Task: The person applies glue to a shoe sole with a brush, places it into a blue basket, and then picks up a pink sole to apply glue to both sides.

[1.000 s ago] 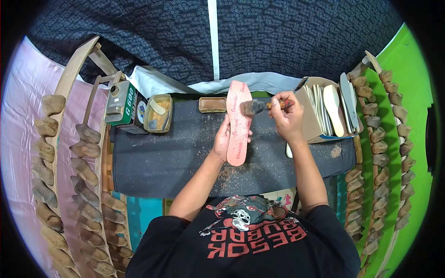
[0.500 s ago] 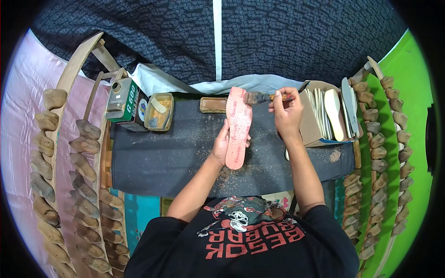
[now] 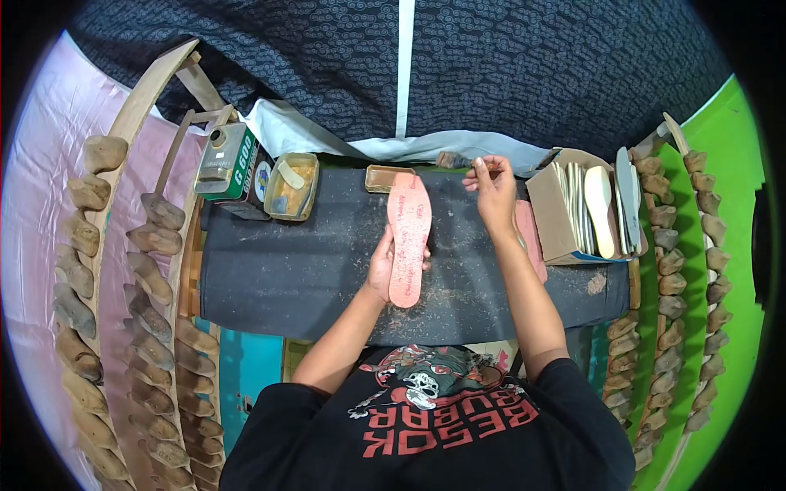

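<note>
My left hand (image 3: 381,263) is closed around a pink insole (image 3: 409,245) with red lettering, held upright over the table, toe end away from me. Fingertips show at its right edge. My right hand (image 3: 494,190) grips a brush (image 3: 454,160) by its handle, its dark bristles pointing left. The brush hangs beyond and right of the insole's top, apart from it. Behind the insole's tip lies a shallow brown tray (image 3: 378,179). Another pink piece (image 3: 530,233) lies on the table, partly hidden by my right forearm.
A green metal can (image 3: 237,176) and a yellowish tub (image 3: 313,196) with a scraper-like piece stand at the back left. On the right, a cardboard box (image 3: 550,214) holds several pale insoles. Wooden shoe lasts (image 3: 75,270) line racks on both sides. Scraps dot the dark table (image 3: 327,278).
The brush has come off the insole's upper part and moved away from it. The insole has turned slightly more upright. More of the pink piece by my right forearm shows.
</note>
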{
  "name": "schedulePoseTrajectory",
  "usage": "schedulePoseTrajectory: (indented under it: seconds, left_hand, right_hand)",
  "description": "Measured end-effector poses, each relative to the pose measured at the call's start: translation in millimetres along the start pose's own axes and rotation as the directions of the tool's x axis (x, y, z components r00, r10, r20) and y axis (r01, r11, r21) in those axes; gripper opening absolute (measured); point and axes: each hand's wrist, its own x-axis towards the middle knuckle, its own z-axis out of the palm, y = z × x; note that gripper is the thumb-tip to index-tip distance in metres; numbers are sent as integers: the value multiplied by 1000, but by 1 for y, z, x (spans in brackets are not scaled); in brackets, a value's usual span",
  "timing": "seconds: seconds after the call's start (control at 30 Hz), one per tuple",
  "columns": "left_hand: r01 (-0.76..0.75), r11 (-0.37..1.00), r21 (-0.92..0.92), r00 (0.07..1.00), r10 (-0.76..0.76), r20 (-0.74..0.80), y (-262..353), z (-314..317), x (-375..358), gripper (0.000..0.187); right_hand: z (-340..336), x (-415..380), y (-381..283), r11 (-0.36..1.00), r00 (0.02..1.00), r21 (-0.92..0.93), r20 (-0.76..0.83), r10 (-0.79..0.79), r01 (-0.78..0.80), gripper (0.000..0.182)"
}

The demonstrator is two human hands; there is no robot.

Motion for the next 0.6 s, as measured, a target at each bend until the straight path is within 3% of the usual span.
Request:
schedulePoseTrajectory:
  seconds: [0.2,0.43,0.5,0.6]
  left_hand:
    - [-131,991,-31,986,127,-113,16,-13,-25,51]
    - [-208,978,-17,967,203,-154,39,-21,-53,51]
    - [-207,978,-14,974,205,-100,43,-25,-58,51]
    - [-194,981,7,971,193,-139,46,-26,-64,50]
  right_hand:
    - [33,-10,72,932,945,167,124,304,-322,23]
    - [70,-4,107,853,858,142,207,470,-502,25]
    - [72,-8,115,847,847,124,216,486,-517,26]
    - [70,-14,119,835,833,99,198,516,-541,27]
